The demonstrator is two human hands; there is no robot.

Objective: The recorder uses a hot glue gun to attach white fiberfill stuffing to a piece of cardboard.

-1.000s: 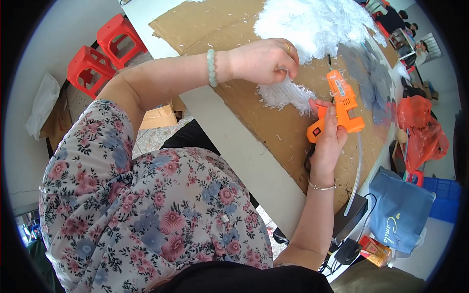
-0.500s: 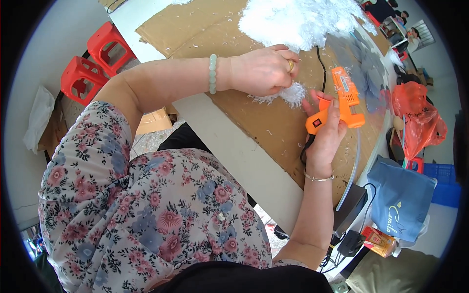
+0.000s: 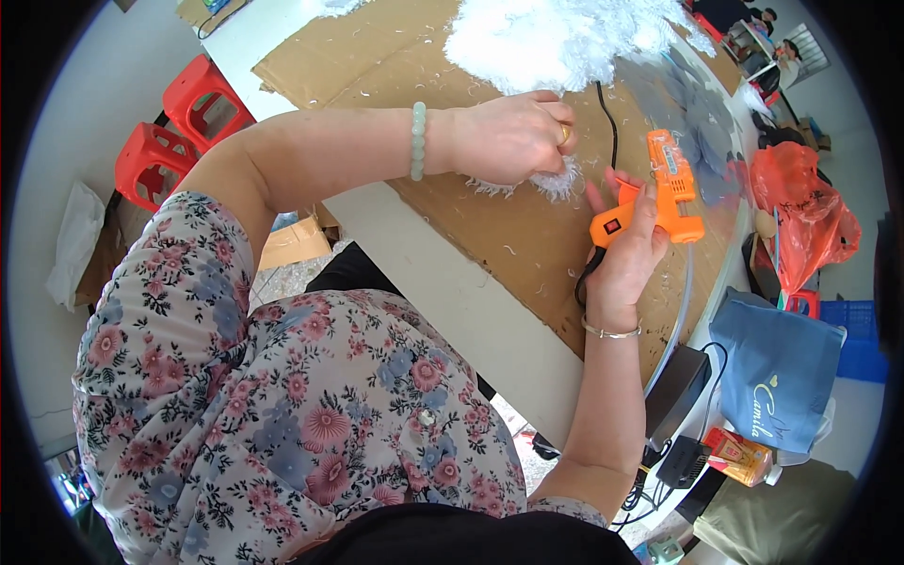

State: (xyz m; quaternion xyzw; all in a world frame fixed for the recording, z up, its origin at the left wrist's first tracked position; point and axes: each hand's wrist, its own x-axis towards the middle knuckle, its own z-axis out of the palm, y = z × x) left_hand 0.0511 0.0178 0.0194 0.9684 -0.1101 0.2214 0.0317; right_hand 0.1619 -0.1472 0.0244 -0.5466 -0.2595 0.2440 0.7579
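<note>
Since the earlier frame, the white feather tuft (image 3: 556,179) has been drawn almost wholly under the left hand (image 3: 508,137), and the orange glue gun (image 3: 659,188) has been tilted nearer to it. The left fingers (image 3: 551,118) are closed down on the tuft, pinning it to the cardboard sheet (image 3: 527,245); only its fringe shows below the knuckles. The right fingers (image 3: 645,212) are wrapped around the gun's grip, the nozzle pointing up and away from them, close beside the tuft but not seen to touch it.

Judged from this, a gluing step is in hand: the nozzle would need to be brought to the tuft's base while the pinching fingers are kept clear of hot glue.

Beyond the left fingers lies a large white feather pile (image 3: 556,38). A black cord (image 3: 612,122) runs between both hands and could snag. Past the right wrist, off the table (image 3: 452,292) edge, are a blue bag (image 3: 772,377) and a red plastic bag (image 3: 800,207); red stools (image 3: 179,122) stand far left.
</note>
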